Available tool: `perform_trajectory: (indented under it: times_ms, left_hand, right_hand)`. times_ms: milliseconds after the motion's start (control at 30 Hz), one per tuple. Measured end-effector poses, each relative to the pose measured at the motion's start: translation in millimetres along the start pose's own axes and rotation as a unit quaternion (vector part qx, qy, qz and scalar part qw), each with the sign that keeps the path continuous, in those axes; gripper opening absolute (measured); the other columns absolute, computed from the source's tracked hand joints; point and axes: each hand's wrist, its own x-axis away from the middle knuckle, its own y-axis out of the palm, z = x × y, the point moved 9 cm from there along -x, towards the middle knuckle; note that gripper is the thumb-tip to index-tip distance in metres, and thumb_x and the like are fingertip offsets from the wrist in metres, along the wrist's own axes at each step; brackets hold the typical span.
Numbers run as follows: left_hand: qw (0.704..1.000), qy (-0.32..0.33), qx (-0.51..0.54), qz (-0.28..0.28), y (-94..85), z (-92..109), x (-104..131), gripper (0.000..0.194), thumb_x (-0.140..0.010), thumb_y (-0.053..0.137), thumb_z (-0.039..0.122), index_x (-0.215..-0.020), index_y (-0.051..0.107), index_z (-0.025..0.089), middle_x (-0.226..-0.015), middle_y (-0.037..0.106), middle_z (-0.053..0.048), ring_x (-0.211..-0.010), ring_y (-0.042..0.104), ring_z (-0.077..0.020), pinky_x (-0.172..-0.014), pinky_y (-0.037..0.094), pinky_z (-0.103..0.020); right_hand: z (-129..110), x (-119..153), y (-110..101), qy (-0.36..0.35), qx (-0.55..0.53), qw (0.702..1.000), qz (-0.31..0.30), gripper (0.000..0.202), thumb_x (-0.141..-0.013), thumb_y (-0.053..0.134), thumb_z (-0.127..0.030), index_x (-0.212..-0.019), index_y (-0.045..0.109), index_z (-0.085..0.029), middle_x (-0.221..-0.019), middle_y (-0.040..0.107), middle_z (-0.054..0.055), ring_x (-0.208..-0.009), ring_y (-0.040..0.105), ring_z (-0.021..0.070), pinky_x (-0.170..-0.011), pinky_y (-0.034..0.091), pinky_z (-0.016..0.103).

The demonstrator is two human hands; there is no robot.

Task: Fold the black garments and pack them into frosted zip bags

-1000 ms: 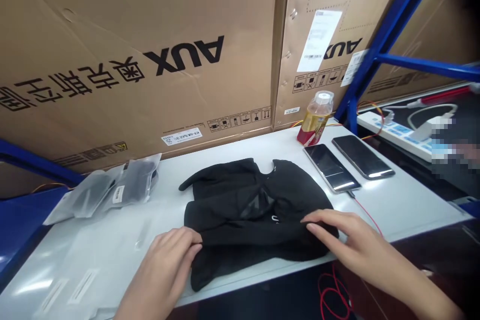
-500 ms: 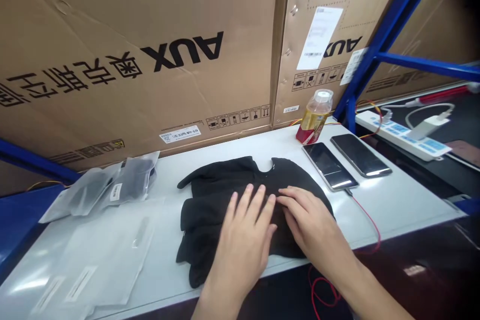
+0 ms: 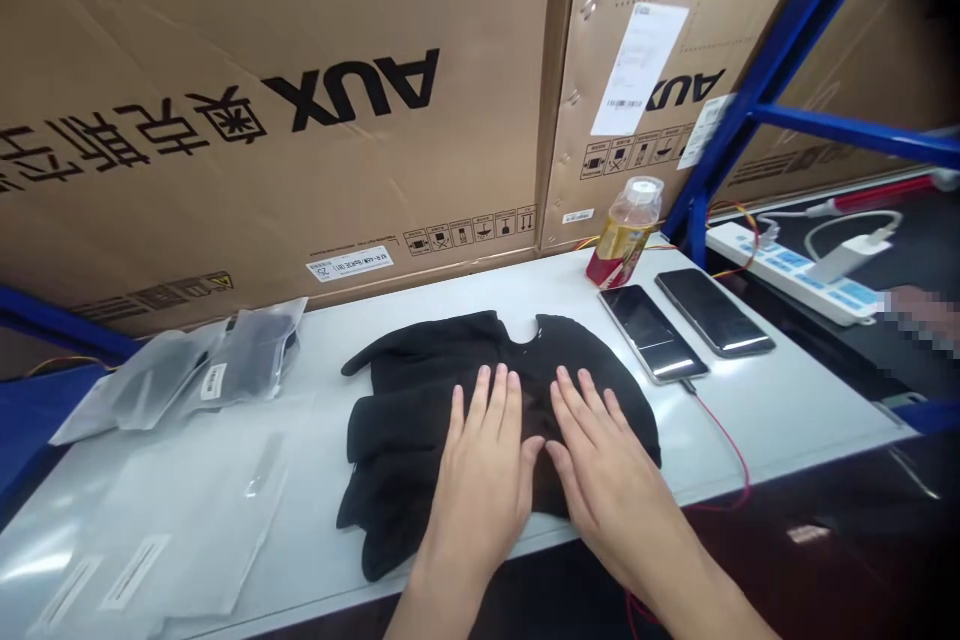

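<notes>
Head view: a black cloth item (image 3: 424, 405) is spread at the lower centre of the frame on a white tabletop (image 3: 806, 420), its near edge close to the table's front edge. The left hand (image 3: 476, 485) and the right hand (image 3: 619, 480) are both open, laid palm down on the cloth with nothing gripped; their thumb tips are nearly met. By its look, the work is judged to be partway along: the cloth is laid out and its rounded part is fairly smooth, while uneven folds are left at the other side. Its long axis is run roughly left to right across the frame. The rounded end is pointed right, the ragged, layered end left, and a curved notch is opened toward the top. To the right, two phones (image 3: 652, 332) (image 3: 714, 312) are placed near a bottle (image 3: 624, 235); at left, bagged dark items (image 3: 251, 355) are seen above flat translucent bags (image 3: 187, 505).
</notes>
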Motion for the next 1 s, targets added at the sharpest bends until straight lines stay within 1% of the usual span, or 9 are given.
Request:
perform_trajectory:
  times_ms: [133, 300, 400, 500, 567, 633, 733, 900, 1000]
  left_hand:
    - [1.0, -0.008, -0.001, -0.012, 13.2, -4, 4, 0.058, -0.11, 0.039, 0.034, -0.161, 0.039, 0.007, -0.168, 0.039, -0.016, -0.157, 0.037, -0.0351, -0.123, 0.042, -0.057]
    - [1.0, -0.008, 0.006, -0.015, 14.4, -6, 5, 0.058, -0.111, 0.039, 0.036, -0.16, 0.04, 0.007, -0.169, 0.037, -0.016, -0.157, 0.036, -0.0348, -0.124, 0.04, -0.057]
    - [1.0, -0.013, 0.017, -0.011, 12.0, -6, 4, 0.057, -0.111, 0.04, 0.036, -0.161, 0.04, 0.009, -0.169, 0.039, -0.014, -0.158, 0.036, -0.0336, -0.125, 0.04, -0.056]
    - [0.999, -0.028, 0.02, -0.009, 11.5, -7, 3, 0.056, -0.11, 0.04, 0.034, -0.161, 0.04, 0.011, -0.169, 0.04, -0.014, -0.158, 0.036, -0.0335, -0.125, 0.039, -0.057]
    - [0.999, -0.037, 0.019, -0.01, 12.4, -6, 1, 0.055, -0.11, 0.04, 0.033, -0.16, 0.042, 0.01, -0.168, 0.041, -0.014, -0.157, 0.036, -0.0343, -0.125, 0.039, -0.059]
    - [0.999, -0.044, 0.02, -0.01, 13.7, -2, -2, 0.055, -0.11, 0.04, 0.032, -0.159, 0.043, 0.009, -0.167, 0.042, -0.015, -0.157, 0.037, -0.0354, -0.125, 0.038, -0.06]
    - [0.998, -0.059, 0.029, -0.01, 14.1, 3, -8, 0.054, -0.108, 0.041, 0.027, -0.158, 0.044, 0.008, -0.167, 0.042, -0.017, -0.157, 0.037, -0.0363, -0.125, 0.037, -0.061]
    - [0.998, 0.021, 0.047, -0.037, -0.1, 0, 4, 0.063, -0.101, 0.054, 0.027, -0.162, 0.042, 0.017, -0.167, 0.041, -0.017, -0.161, 0.022, -0.0443, -0.124, 0.026, -0.075]
    - [0.996, 0.033, 0.048, -0.071, -9.8, -32, 31, 0.051, -0.103, 0.053, 0.029, -0.154, 0.054, 0.025, -0.163, 0.05, -0.011, -0.159, 0.029, -0.0402, -0.123, 0.028, -0.075]
  right_hand:
    - [4, 0, 18, 0.008, 0.002, 1.0, -0.024, 0.056, -0.108, 0.043, -0.027, -0.159, 0.041, -0.006, -0.164, 0.046, 0.02, -0.154, 0.04, 0.036, -0.122, 0.041, 0.058]
    - [33, 6, -3, 0.038, -0.024, 0.999, -0.011, 0.059, -0.108, 0.048, -0.043, -0.157, 0.044, -0.011, -0.161, 0.05, 0.018, -0.157, 0.034, 0.0371, -0.121, 0.042, 0.061]
    - [67, 17, -21, 0.117, 0.009, 0.993, 0.024, 0.061, -0.101, 0.053, -0.065, -0.138, 0.062, -0.016, -0.153, 0.057, 0.019, -0.152, 0.039, 0.0476, -0.109, 0.048, 0.069]
    - [77, 23, -33, 0.138, 0.028, 0.99, 0.028, 0.048, -0.1, 0.053, -0.068, -0.107, 0.07, -0.024, -0.146, 0.061, 0.016, -0.143, 0.047, 0.0495, -0.098, 0.051, 0.068]
    - [69, 19, -41, 0.133, -0.002, 0.991, 0.028, 0.036, -0.102, 0.053, -0.059, -0.098, 0.065, -0.025, -0.134, 0.067, 0.013, -0.13, 0.06, 0.0422, -0.094, 0.054, 0.06]
    - [56, 9, -46, 0.151, -0.043, 0.987, 0.022, 0.026, -0.104, 0.054, -0.05, -0.097, 0.059, -0.026, -0.113, 0.071, 0.01, -0.099, 0.072, 0.0314, -0.079, 0.057, 0.047]
    - [29, -16, -52, 0.186, -0.07, 0.98, 0.031, 0.016, -0.103, 0.055, -0.041, -0.1, 0.055, -0.026, -0.097, 0.068, 0.006, -0.071, 0.068, 0.0233, -0.056, 0.05, 0.036]
    - [-35, -58, -36, 0.102, -0.083, 0.991, -0.003, 0.02, -0.103, 0.055, -0.034, -0.118, 0.061, -0.021, -0.11, 0.071, 0.013, -0.092, 0.072, 0.0298, -0.072, 0.059, 0.04]
    - [-55, -58, -19, 0.026, -0.156, 0.985, -0.065, 0.041, -0.107, 0.05, -0.034, -0.141, 0.056, -0.013, -0.126, 0.072, 0.017, -0.111, 0.07, 0.0314, -0.094, 0.06, 0.047]
